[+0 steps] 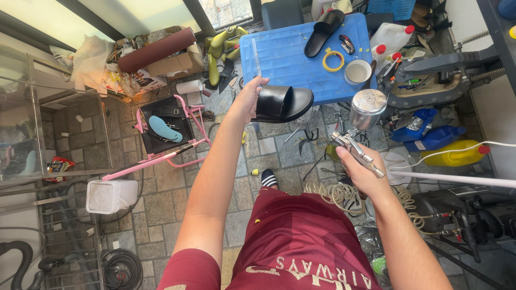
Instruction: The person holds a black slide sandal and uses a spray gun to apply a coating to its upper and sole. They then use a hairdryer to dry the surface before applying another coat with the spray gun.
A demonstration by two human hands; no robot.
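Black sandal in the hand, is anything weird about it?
No damage shows on the black leather slide sandal in the left hand. Its match, another black slide sandal, lies apart on the blue plastic table.

Black slide sandal on its side, aloft over the stone floor; metal spray gun, cup uppermost, just right of it

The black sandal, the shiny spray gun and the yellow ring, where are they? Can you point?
black sandal (282, 103), head view, on the wide strap, held in the left hand (248, 99).
spray gun (367, 109), head view, on its metal cup, held in the right hand (361, 173).
yellow ring (333, 60), head view, on its band.
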